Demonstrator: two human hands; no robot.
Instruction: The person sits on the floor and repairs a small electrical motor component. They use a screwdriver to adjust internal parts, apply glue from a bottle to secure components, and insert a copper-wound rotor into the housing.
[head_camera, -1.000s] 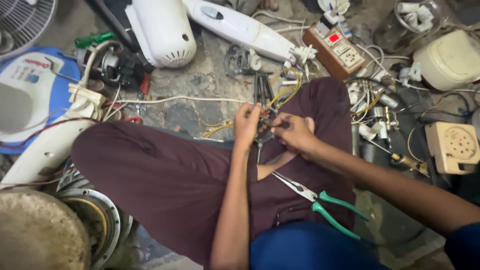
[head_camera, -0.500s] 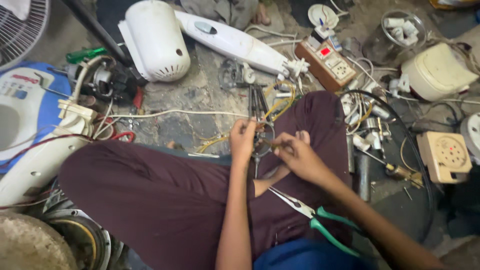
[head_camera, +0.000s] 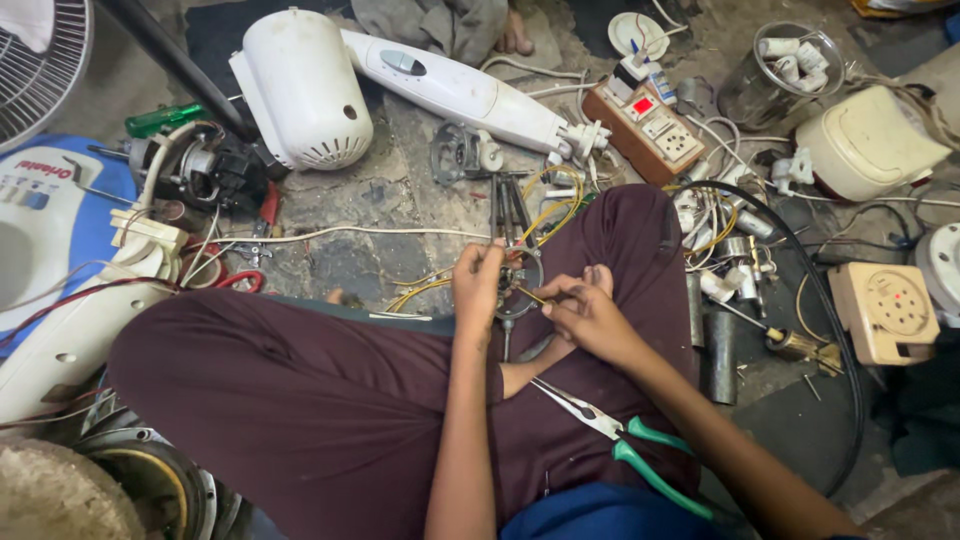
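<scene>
Left hand: our left hand (head_camera: 476, 287) is closed, fingers pinching the left edge of a small round metal part (head_camera: 519, 282), holding it up above our crossed legs.
Right hand: our right hand (head_camera: 585, 312) is curled shut around a thin yellow-tipped tool (head_camera: 532, 294) whose point touches that round part.
Round part: it sits between both hands, just in front of our knees, with dark prongs (head_camera: 508, 208) sticking up behind it.
Lap: green-handled pliers (head_camera: 620, 440) lie on our maroon trousers (head_camera: 300, 400), jaws shut, pointing toward the hands.
Floor ahead: yellow wires (head_camera: 556, 200) curl just beyond the part; a white fan housing (head_camera: 300, 90) and a long white casing (head_camera: 455, 90) lie farther off.
Right side: a brown switchboard (head_camera: 645, 125) with sockets, a cream plastic box (head_camera: 885, 310), loose metal tubes (head_camera: 715, 345).
Left side: a blue and white appliance (head_camera: 40, 210) and a small black motor (head_camera: 200, 170).
</scene>
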